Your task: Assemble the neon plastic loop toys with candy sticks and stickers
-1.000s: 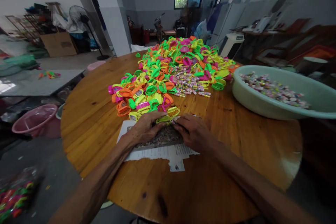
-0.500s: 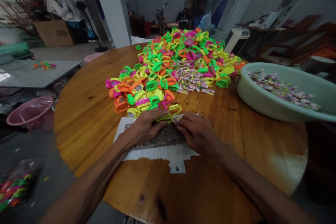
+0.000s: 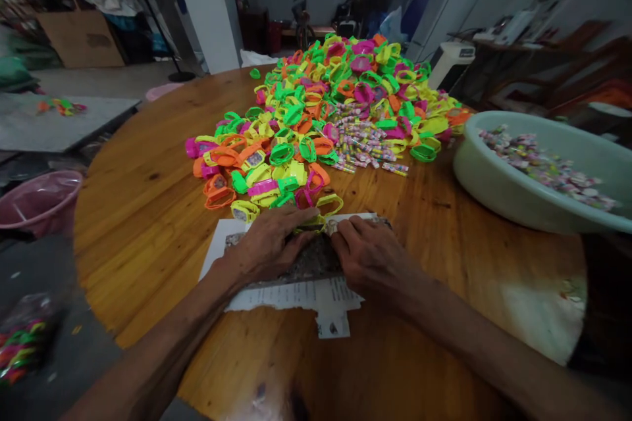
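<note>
Over a dark speckled slab (image 3: 316, 263) lying on white printed paper (image 3: 291, 296), my left hand (image 3: 271, 240) presses a yellow toy watch (image 3: 310, 225) between thumb and fingers. My right hand (image 3: 368, 250) is closed at the watch's right end, pinching a small pale wrapped piece (image 3: 332, 227). The two hands are close together without overlapping. Just beyond them lies a heap of green, orange, pink and yellow toy watches (image 3: 291, 115). Small wrapped candy sticks (image 3: 358, 138) lie among the watches.
The round wooden table (image 3: 133, 177) carries a pale green basin (image 3: 503, 194) of wrapped candies at the right. Left of the table are a pink tub (image 3: 42, 200) and a grey table (image 3: 59, 125). A fan stands behind.
The camera view has shifted slightly. Both hands stay at the yellow watch, and the right fingers have curled a little more at its end, where the pale piece shows more.
</note>
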Action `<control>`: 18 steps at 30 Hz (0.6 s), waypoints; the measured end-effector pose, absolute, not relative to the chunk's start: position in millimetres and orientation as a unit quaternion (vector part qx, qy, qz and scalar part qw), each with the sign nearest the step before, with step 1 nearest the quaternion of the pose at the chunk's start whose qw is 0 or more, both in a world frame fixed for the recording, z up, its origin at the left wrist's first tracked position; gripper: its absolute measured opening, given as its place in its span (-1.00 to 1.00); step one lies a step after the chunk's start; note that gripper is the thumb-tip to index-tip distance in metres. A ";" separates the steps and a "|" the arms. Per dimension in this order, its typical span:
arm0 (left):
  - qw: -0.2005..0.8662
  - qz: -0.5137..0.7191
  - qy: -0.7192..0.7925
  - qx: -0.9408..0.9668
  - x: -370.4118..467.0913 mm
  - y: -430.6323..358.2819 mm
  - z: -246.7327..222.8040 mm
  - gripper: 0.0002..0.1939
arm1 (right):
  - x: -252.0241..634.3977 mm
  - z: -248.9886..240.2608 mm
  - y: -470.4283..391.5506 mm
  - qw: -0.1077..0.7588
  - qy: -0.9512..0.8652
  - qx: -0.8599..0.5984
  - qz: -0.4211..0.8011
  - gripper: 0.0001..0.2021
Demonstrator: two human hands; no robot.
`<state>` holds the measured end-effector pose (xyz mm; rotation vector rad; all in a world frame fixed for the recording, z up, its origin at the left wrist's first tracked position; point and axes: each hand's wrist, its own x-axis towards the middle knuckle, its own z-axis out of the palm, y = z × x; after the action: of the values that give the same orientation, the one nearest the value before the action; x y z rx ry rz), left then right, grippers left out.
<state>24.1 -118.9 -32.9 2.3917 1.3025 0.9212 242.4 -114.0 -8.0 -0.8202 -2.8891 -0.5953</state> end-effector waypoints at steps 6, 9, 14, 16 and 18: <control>0.146 0.322 0.444 0.823 23.1 -117.0 -34.9 -0.63 | 235.1 2.8 -115.3 -0.011 -0.948 -0.242 -0.205 -0.84; 0.131 0.312 0.450 0.827 23.6 -118.9 -35.4 -0.64 | 232.5 0.8 -117.9 -0.009 -0.950 -0.241 -0.200 -0.85; 0.084 0.309 0.456 0.831 27.4 -121.2 -33.2 -0.66 | 234.5 -5.2 -112.6 0.030 -0.945 -0.291 -0.149 -0.87; 0.062 0.320 0.462 0.825 20.4 -126.8 -28.4 -0.67 | 236.8 -2.7 -104.0 0.063 -0.942 -0.325 -0.062 -0.81; 0.042 0.352 0.472 0.807 2.0 -140.4 -22.9 -0.68 | 240.5 1.6 -92.0 0.106 -0.919 -0.379 -0.003 -0.71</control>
<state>2.0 -140.4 -22.9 2.4716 1.4435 1.0781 240.5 -92.0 1.6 -1.1164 -2.7072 -0.0096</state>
